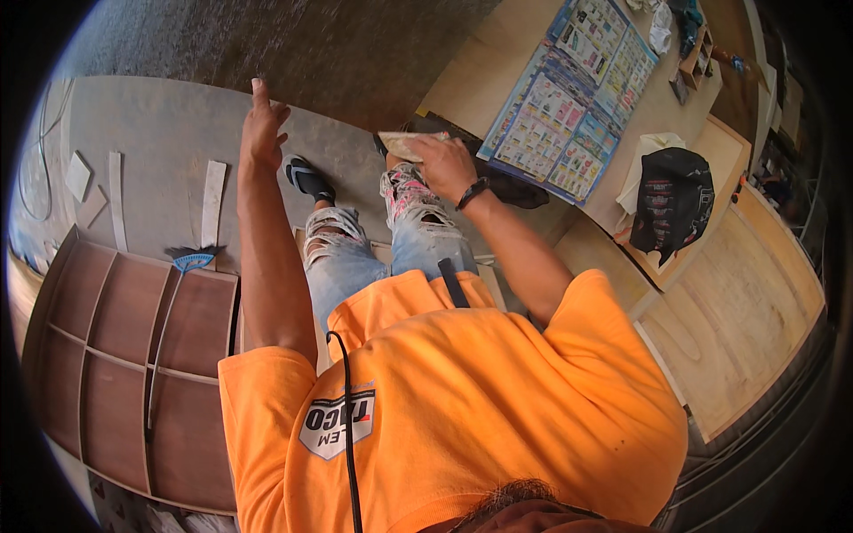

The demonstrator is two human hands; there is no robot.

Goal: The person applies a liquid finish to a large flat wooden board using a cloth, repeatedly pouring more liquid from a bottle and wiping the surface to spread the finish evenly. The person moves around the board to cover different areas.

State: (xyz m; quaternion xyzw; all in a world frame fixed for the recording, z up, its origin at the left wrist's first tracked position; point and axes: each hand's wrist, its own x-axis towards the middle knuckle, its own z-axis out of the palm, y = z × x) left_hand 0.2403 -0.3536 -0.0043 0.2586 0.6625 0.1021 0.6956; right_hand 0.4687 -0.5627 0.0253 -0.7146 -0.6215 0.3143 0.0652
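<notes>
My left hand [263, 129] reaches up to the lower edge of a large dark, speckled glossy panel [338, 53], fingers extended and somewhat apart; whether it touches the panel is unclear. My right hand [444, 162] grips a small pale, flat block [398, 142] just below the panel's right part, above my right knee. Beside it at the right is a tabletop [453, 71] bearing printed colourful sheets [569, 98]. My sandaled feet [311, 182] are on the grey floor [151, 115] below.
A dark reddish gridded wooden frame [115, 329] lies at lower left, with a blue-headed broom [194, 260] on it and pale offcuts [213, 195] nearby. At right are a black bag [671, 200], stacked pale wooden panels [729, 311] and small items [697, 58].
</notes>
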